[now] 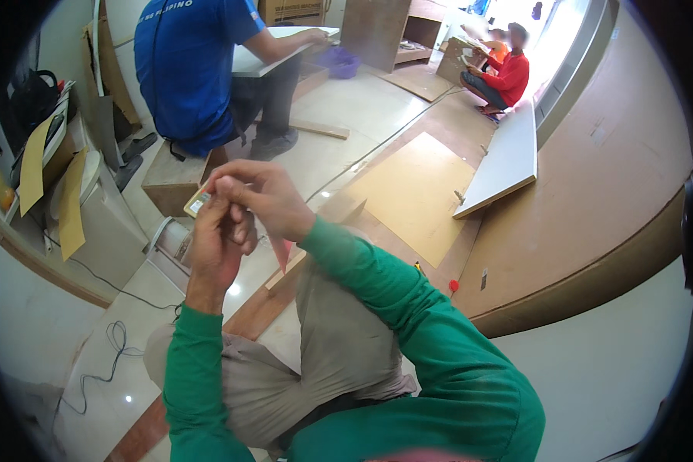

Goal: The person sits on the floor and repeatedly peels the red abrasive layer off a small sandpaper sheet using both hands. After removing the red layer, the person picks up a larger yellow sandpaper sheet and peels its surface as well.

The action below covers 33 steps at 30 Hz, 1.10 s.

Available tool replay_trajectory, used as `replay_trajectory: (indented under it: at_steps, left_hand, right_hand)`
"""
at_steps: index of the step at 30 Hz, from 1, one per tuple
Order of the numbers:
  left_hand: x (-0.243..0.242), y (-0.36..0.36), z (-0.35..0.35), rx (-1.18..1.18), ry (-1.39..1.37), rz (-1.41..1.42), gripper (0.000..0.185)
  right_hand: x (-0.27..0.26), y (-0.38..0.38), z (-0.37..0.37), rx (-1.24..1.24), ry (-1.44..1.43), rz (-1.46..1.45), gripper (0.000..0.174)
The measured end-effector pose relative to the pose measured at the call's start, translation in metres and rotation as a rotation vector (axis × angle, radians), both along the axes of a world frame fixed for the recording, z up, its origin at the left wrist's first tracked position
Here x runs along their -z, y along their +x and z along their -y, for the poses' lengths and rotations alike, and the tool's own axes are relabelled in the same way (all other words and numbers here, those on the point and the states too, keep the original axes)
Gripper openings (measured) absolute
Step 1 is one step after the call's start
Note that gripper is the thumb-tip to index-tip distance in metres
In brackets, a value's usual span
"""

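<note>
My left hand [216, 248] and my right hand [268, 199] meet in front of me, left of the middle of the view. A small flat yellowish item with a pale label [197, 203] sticks out at the left from the fingers of my left hand; its exact kind cannot be told. The fingertips of my right hand touch or pinch near its upper edge, beside my left thumb. A pink-red pointed piece [280, 251] shows below my right hand, partly hidden by it. Under my arms lies a long wooden board [260, 312].
A person in a blue shirt [190, 75] sits on a wooden box [173, 179] with a white panel [254, 62]. A white board [502, 159] leans at right beside a yellowish sheet [421, 193]. Farther back, a person in red [511, 75] squats. Cables [115, 346] lie at lower left.
</note>
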State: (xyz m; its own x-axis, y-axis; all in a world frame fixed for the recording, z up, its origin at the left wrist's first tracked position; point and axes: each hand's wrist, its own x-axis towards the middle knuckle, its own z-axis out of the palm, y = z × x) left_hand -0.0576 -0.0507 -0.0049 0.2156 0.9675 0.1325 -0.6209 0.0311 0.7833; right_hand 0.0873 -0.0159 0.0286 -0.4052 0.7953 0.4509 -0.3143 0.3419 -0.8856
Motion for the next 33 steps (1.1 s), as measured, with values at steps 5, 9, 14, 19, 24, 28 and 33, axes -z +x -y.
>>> replay_trajectory:
  at_steps: [5, 9, 14, 19, 24, 28, 33]
  left_hand:
    - [0.005, 0.011, 0.004, -0.055, -0.035, -0.058, 0.038]
    - [0.008, 0.012, 0.002, -0.010, 0.048, -0.232, 0.039]
    - [0.004, 0.003, -0.001, -0.055, 0.013, -0.056, 0.041]
    - [0.001, -0.005, -0.003, 0.042, 0.015, -0.043, 0.043]
    - [0.006, 0.002, -0.004, -0.014, 0.042, -0.109, 0.040]
    - [0.008, 0.005, -0.004, -0.050, 0.031, -0.127, 0.035]
    - [0.009, 0.010, -0.004, -0.132, 0.038, -0.246, 0.031]
  right_hand:
    - [0.003, -0.006, 0.000, 0.208, 0.025, 0.011, 0.042]
    - [0.004, 0.003, -0.006, 0.087, -0.190, 0.046, 0.050]
    - [0.008, 0.000, -0.011, -0.043, -0.012, -0.100, 0.037]
    - [0.008, 0.008, -0.012, -0.042, -0.017, -0.032, 0.026]
    - [0.006, 0.004, -0.009, 0.006, -0.035, -0.068, 0.036]
    - [0.006, 0.000, -0.009, 0.034, -0.017, -0.042, 0.043]
    - [0.009, 0.006, -0.011, 0.023, -0.153, 0.020, 0.044]
